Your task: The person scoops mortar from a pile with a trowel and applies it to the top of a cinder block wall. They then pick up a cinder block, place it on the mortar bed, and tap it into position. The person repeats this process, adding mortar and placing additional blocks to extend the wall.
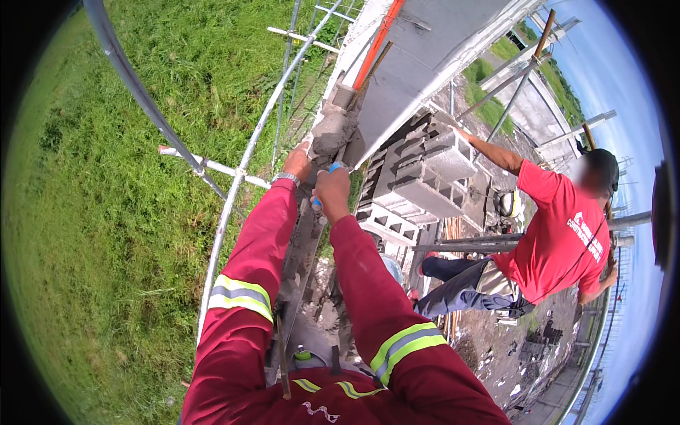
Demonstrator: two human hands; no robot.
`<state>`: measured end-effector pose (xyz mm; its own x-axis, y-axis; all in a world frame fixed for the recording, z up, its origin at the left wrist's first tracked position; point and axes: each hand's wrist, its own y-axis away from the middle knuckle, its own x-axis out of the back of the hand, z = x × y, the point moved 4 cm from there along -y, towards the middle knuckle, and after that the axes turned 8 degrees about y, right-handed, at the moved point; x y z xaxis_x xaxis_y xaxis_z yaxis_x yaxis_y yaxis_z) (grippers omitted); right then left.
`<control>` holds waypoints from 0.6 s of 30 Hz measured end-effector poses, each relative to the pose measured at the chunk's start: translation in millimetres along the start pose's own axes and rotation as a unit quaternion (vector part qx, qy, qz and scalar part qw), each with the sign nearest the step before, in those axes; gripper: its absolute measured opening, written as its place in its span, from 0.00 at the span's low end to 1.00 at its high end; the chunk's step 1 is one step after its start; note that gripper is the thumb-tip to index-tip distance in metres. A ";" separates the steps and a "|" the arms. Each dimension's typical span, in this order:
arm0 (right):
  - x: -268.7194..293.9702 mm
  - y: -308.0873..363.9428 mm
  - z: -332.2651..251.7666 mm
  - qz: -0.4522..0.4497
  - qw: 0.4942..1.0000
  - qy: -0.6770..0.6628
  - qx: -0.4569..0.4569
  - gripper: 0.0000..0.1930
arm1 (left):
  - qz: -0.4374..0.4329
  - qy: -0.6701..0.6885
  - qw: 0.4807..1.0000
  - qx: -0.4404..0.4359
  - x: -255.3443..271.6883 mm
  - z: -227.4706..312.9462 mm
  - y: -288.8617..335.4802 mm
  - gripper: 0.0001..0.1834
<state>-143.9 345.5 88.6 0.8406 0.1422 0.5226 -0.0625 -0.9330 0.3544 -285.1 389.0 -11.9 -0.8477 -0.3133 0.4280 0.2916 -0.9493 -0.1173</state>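
Atop the grey concrete-block wall point(425, 42), both red-sleeved arms stretch forward. Left hand point(298, 162) rests flat, fingers spread, against the wet grey mortar lump point(331, 131). Right hand point(333, 191) is fisted around a blue-handled tool point(327, 178), just below the mortar. Person in red shirt point(563, 237) leans on stacked hollow blocks point(425, 173).

head-worn fisheye, steeply downward, close

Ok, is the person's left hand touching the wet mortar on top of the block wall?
Touching. The head view shows the left hand with its fingertips pressed against the grey mortar on the wall top, no gap visible.
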 end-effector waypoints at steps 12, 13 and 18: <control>70.6 27.1 -12.2 0.058 0.891 0.351 0.282 0.24 | 0.052 -0.061 0.997 0.014 -4.2 19.1 -20.5 0.27; 77.8 31.2 -9.9 0.046 0.896 0.336 0.287 0.25 | 0.051 -0.067 0.996 -0.001 -6.0 18.9 -17.7 0.27; 105.5 25.4 9.9 0.086 0.899 0.356 0.241 0.21 | 0.067 -0.010 0.998 0.020 -6.0 21.9 -11.1 0.30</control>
<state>-51.4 333.6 145.1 0.2730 -0.0020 0.9620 0.2259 -0.9719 -0.0661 -273.6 401.9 6.4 -0.7916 -0.4355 0.4286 0.4185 -0.8975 -0.1391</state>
